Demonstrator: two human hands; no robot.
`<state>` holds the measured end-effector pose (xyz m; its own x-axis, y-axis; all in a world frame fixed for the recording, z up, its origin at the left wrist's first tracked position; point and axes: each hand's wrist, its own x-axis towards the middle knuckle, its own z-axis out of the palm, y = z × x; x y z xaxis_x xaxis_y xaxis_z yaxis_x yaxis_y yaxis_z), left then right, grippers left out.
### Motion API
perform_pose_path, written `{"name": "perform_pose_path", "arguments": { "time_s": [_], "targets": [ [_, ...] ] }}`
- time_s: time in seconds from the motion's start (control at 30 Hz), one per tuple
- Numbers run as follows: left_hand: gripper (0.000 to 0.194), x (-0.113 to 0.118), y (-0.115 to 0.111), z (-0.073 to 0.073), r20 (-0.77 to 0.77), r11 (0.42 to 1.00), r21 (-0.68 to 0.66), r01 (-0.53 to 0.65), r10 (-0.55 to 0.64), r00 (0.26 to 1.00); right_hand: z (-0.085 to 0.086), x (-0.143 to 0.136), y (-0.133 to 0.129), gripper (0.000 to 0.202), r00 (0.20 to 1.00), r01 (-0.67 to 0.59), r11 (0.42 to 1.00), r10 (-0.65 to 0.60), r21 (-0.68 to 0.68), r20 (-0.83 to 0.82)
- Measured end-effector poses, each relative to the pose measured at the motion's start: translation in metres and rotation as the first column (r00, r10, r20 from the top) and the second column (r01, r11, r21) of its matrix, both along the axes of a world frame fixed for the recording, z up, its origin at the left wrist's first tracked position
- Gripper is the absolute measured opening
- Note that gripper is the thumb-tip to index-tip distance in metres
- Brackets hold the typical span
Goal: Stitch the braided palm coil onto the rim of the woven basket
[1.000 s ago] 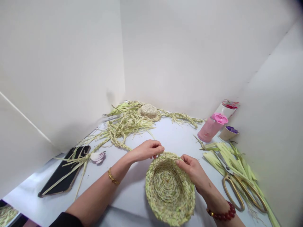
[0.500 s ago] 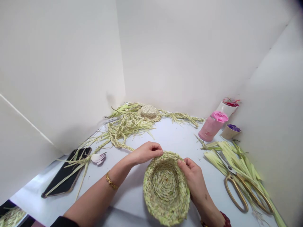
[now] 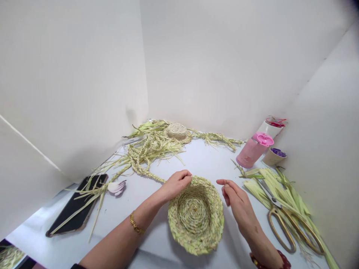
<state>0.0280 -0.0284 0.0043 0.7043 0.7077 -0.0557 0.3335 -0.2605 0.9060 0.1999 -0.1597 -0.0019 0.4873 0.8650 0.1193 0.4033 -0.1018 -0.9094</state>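
A woven hat-shaped piece (image 3: 193, 239), coiled from pale green braided husk, faces me with its hollow round inside showing. My left hand (image 3: 177, 184) pinches its upper left rim, and a long braid (image 3: 150, 175) runs from there to the pile behind. Just right of the rim, apart from it, is my right hand (image 3: 234, 196). Its thumb lies against the index finger and the other fingers are curled; whatever may be pinched there is too small to make out.
Husk strips and braids (image 3: 154, 147) lie at the back beside a small finished woven hat (image 3: 177, 130). A phone (image 3: 80, 205) and white claw clip (image 3: 116, 187) are left. Scissors (image 3: 277, 209) rest on husks (image 3: 272, 179) at right, near a pink bottle (image 3: 254, 151) and cups (image 3: 275, 156).
My right hand has let go of the rim and moved a little to the right. The woven piece has risen slightly, still in my left hand.
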Motion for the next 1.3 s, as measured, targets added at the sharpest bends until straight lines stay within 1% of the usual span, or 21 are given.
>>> {"name": "perform_pose_path", "arguments": {
  "time_s": [0.1, 0.13, 0.17, 0.23, 0.3, 0.33, 0.4, 0.5, 0.63, 0.8, 1.13, 1.3],
  "targets": [
    [0.018, -0.002, 0.001, 0.002, 0.018, 0.999, -0.027, 0.019, -0.019, 1.0, 0.017, -0.009, 0.0, 0.029, 0.994, -0.088, 0.996, 0.088, -0.004, -0.062],
    [0.018, -0.003, 0.002, 0.002, 0.026, 0.999, -0.031, 0.025, -0.024, 0.999, 0.022, -0.014, 0.001, 0.026, 0.994, -0.1, 0.995, 0.099, -0.006, -0.041],
    [0.017, -0.003, 0.002, 0.001, 0.032, 0.999, -0.031, 0.029, -0.028, 0.999, 0.025, -0.019, 0.003, 0.022, 0.995, -0.102, 0.995, 0.103, -0.008, 0.018],
    [0.016, -0.005, 0.002, -0.001, 0.045, 0.999, -0.022, 0.029, -0.028, 0.999, 0.029, -0.03, 0.007, 0.017, 0.967, -0.1, 0.995, 0.098, -0.001, 0.236],
    [0.018, -0.006, 0.002, -0.005, 0.062, 1.0, -0.005, 0.027, -0.027, 0.998, 0.027, -0.038, 0.013, 0.017, 0.886, -0.106, 0.994, 0.096, -0.004, 0.454],
    [0.019, -0.006, 0.002, -0.007, 0.07, 1.0, 0.003, 0.025, -0.025, 0.997, 0.025, -0.041, 0.016, 0.016, 0.847, -0.109, 0.994, 0.102, -0.019, 0.521],
    [0.021, -0.006, 0.001, -0.01, 0.083, 1.0, 0.013, 0.019, -0.02, 0.996, 0.018, -0.044, 0.02, 0.014, 0.807, -0.094, 0.993, 0.119, -0.074, 0.578],
    [0.021, -0.006, -0.001, -0.011, 0.089, 0.999, 0.033, 0.005, -0.008, 0.996, 0.011, -0.045, 0.023, 0.014, 0.78, -0.073, 0.985, 0.152, -0.154, 0.607],
    [0.022, -0.007, -0.004, -0.008, 0.078, 0.997, 0.076, -0.013, 0.007, 0.997, 0.01, -0.046, 0.024, 0.015, 0.745, -0.065, 0.978, 0.179, -0.196, 0.643],
    [0.022, -0.007, -0.004, -0.007, 0.069, 0.995, 0.093, -0.018, 0.011, 0.998, 0.01, -0.05, 0.026, 0.015, 0.715, -0.039, 0.983, 0.153, -0.18, 0.682],
    [0.022, -0.006, -0.004, -0.005, 0.058, 0.996, 0.089, -0.001, -0.004, 0.998, 0.003, -0.055, 0.029, 0.014, 0.716, -0.012, 0.987, 0.119, -0.158, 0.688],
    [0.021, -0.007, -0.004, -0.004, 0.049, 0.998, 0.063, 0.015, -0.018, 0.999, 0.0, -0.056, 0.031, 0.013, 0.701, -0.008, 0.989, 0.11, -0.147, 0.704]
  ]
}}
